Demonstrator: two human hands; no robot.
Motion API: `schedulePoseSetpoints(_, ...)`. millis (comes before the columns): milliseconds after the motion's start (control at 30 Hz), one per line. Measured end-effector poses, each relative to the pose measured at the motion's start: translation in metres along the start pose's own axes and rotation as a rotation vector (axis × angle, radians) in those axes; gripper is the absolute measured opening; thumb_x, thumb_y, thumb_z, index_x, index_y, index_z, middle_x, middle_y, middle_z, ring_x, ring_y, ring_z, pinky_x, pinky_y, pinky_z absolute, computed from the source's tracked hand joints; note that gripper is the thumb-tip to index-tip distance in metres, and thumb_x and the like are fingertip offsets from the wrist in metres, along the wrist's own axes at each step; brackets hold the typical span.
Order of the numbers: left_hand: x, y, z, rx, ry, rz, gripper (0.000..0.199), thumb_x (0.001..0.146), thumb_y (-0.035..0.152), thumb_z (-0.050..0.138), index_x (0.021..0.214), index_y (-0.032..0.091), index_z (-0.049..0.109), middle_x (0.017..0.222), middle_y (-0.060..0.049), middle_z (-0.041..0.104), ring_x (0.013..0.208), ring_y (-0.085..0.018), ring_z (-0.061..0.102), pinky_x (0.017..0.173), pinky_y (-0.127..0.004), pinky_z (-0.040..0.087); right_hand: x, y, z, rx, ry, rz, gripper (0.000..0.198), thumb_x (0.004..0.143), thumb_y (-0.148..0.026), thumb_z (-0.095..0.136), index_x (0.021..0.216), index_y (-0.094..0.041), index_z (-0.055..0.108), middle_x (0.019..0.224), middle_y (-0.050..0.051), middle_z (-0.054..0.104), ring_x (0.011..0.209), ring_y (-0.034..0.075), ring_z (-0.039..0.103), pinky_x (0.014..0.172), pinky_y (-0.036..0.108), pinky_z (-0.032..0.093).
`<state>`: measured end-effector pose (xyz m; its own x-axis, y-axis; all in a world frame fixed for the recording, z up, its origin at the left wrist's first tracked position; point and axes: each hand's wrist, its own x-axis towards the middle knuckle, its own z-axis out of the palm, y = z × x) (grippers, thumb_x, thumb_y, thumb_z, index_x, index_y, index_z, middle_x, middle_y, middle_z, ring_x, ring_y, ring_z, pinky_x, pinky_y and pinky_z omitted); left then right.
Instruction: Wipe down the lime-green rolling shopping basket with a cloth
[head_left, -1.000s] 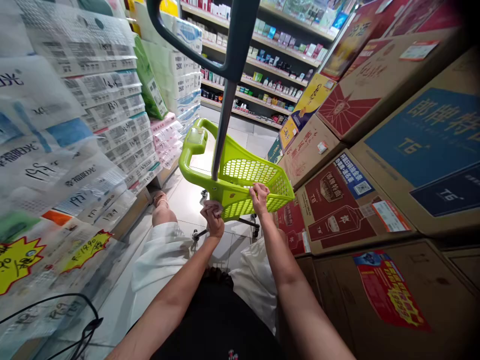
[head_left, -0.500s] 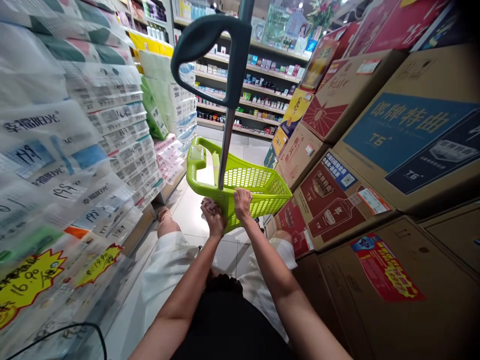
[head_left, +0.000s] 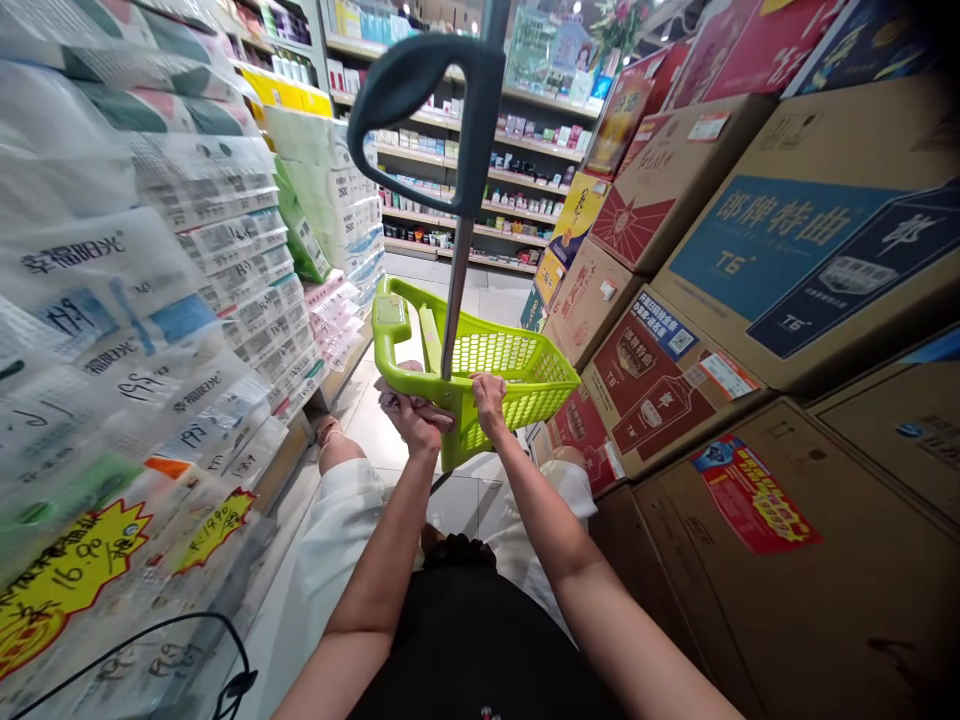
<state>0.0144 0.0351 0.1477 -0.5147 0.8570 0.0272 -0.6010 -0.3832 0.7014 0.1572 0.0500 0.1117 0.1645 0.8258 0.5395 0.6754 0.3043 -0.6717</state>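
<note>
A green plastic shopping basket (head_left: 536, 355) stands between my knees, with a grey pull handle (head_left: 472, 130) rising from its near end on a metal rod. My left hand (head_left: 420, 428) presses a crumpled pinkish-grey cloth (head_left: 401, 390) against the underside of the basket's near left rim; its fingers are partly hidden by cloth and basket. On the near rim, right of the rod, my right hand (head_left: 490, 402) is closed over the edge with its fingers curled inward. The part of the basket that I see inside holds no goods.
Stacked plastic-wrapped paper packs (head_left: 217, 200) with price signs (head_left: 75, 570) line my left. Cardboard cartons (head_left: 810, 250) rise close on my right. Shelves of small boxes and bottles (head_left: 525, 175) stand ahead, past the tiled floor (head_left: 457, 505). A black cord (head_left: 187, 617) hangs at lower left.
My left hand has moved slightly left and opened up the cloth, which now spreads along the rim's underside. The right hand keeps its grip. The view has shifted a little to the right.
</note>
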Motion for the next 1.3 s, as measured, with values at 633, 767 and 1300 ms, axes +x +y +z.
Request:
schedulePoseSetpoints(633,0.090,0.059,-0.002,0.780,-0.451,0.772,0.023,0.086,0.022,0.062,0.106,0.024,0.073,0.115,-0.008,0.075,0.118,-0.028,0.068,0.127,-0.058,0.028,0.013,0.036,-0.036,0.199,-0.039,-0.023,0.039,0.101,-0.048,0.037,0.087,-0.025,0.065,0.097,0.003,0.069,0.104,0.023,0.056,0.114,0.045,0.032)
schedulePoseSetpoints(767,0.068,0.078,0.010,0.846,-0.955,0.822,0.019,0.084,0.024,0.063,0.097,0.026,0.076,0.106,-0.007,0.078,0.122,-0.032,0.066,0.123,-0.060,0.036,0.016,0.046,-0.034,0.202,0.073,0.021,0.037,0.098,-0.045,0.035,0.085,-0.024,0.062,0.100,0.004,0.069,0.106,0.023,0.058,0.121,0.049,0.024)
schedulePoseSetpoints(1300,0.022,0.044,0.050,1.205,-1.020,0.935,0.011,0.082,0.031,0.068,0.077,0.023,0.064,0.078,-0.009,0.066,0.087,-0.032,0.067,0.095,-0.052,0.051,-0.020,-0.020,-0.044,0.079,0.547,-0.056,0.026,0.103,-0.038,0.036,0.119,-0.025,0.052,0.138,0.016,0.055,0.135,0.029,0.051,0.117,0.057,0.039)
